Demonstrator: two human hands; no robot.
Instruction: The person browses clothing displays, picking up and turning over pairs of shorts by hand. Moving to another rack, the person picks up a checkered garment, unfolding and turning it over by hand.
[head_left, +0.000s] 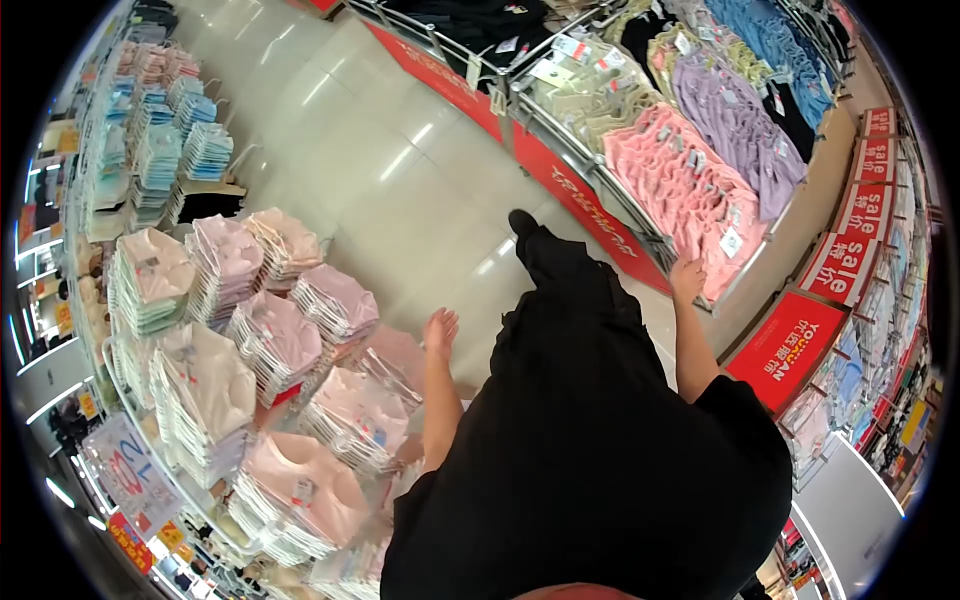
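My left hand (441,328) is held out over the aisle with its fingers stretched, and nothing is in it. Nearest to it are stacks of pale pink tops (360,410) on white hangers. On the other side, my right hand (688,279) is beside the near corner of a display bin, its fingers loosely bent with no garment visible in them. Pink garments (690,185) with white tags lie in rows just beyond that hand. Whether its fingertips touch the bin's rail or the cloth, I cannot tell.
A shiny tiled floor (370,150) runs between the hanger racks and the bin. The bin has a red printed side panel (590,215) and also holds purple garments (735,125). Red sale signs (850,240) line a rack at right. Blue garments (205,150) hang farther along the left.
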